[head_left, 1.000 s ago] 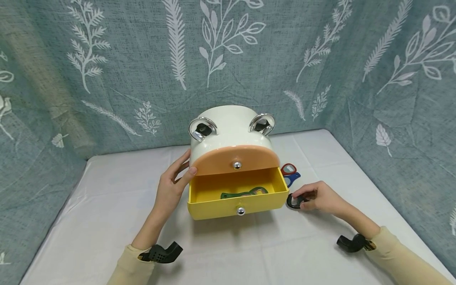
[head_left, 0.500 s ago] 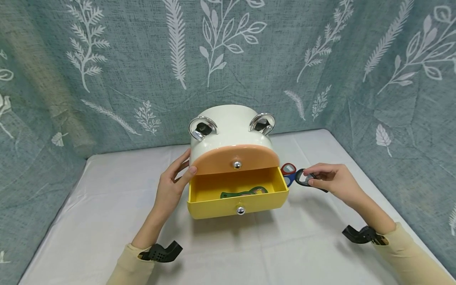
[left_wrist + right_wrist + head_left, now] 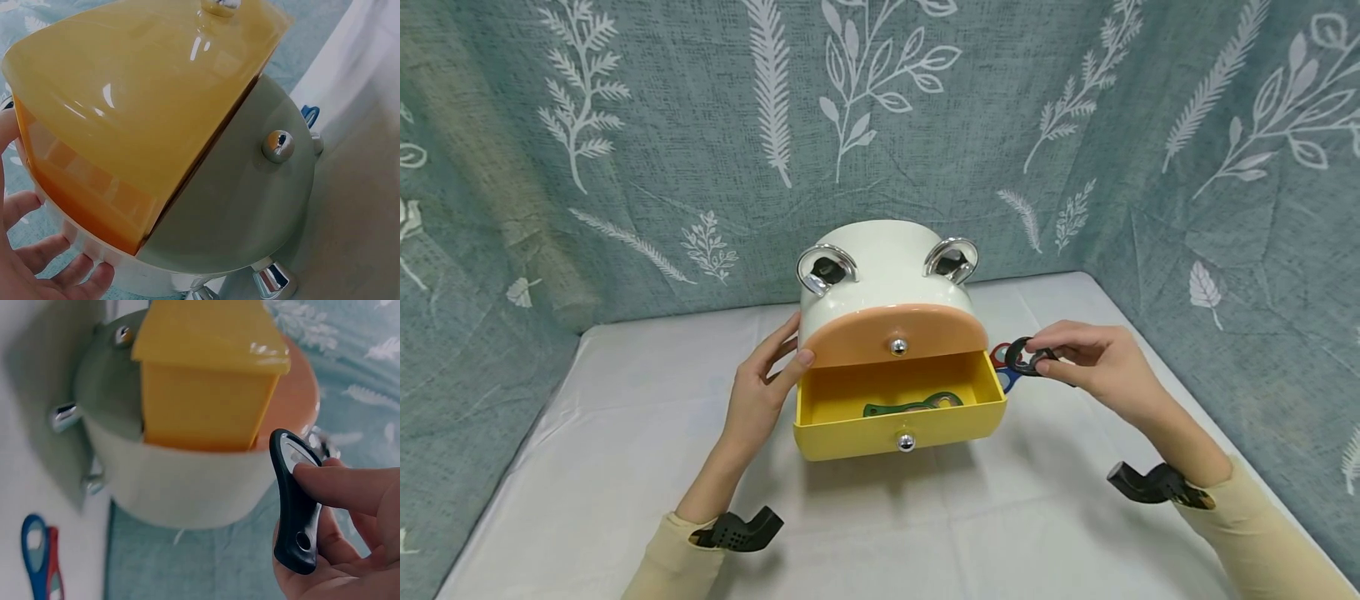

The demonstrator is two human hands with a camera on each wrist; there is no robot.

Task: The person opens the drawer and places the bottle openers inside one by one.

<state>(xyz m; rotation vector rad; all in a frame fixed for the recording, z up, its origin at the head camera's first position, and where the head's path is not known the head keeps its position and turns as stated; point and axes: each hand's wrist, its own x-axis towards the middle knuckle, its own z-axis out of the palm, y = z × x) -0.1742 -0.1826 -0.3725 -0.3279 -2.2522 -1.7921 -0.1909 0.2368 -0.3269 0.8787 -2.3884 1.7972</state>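
A white animal-faced drawer box [image 3: 880, 258] stands on the table, its yellow lower drawer [image 3: 850, 438] pulled out and its orange upper drawer [image 3: 850, 337] closed. A green bottle opener [image 3: 917, 407] lies inside the yellow drawer. My left hand [image 3: 756, 404] rests against the box's left side, thumb on the front edge and fingers spread along the wall. To the right of the box, my right hand [image 3: 1101, 364] pinches a black bottle opener [image 3: 290, 519] between thumb and fingers, above the table. Behind it lie a red bottle opener [image 3: 997, 357] and a blue bottle opener [image 3: 1008, 382], both partly hidden.
A white cloth [image 3: 895, 533] covers the table. Green leaf-patterned curtains [image 3: 700, 150] hang at the back and sides. Two silver-ringed eyes [image 3: 827, 271] stick out from the top of the box. Black wrist cameras [image 3: 737, 532] sit on both forearms.
My right hand has lifted the black bottle opener off the table and moved it up and back, beside the red and blue ones. My left hand and the box have stayed put.
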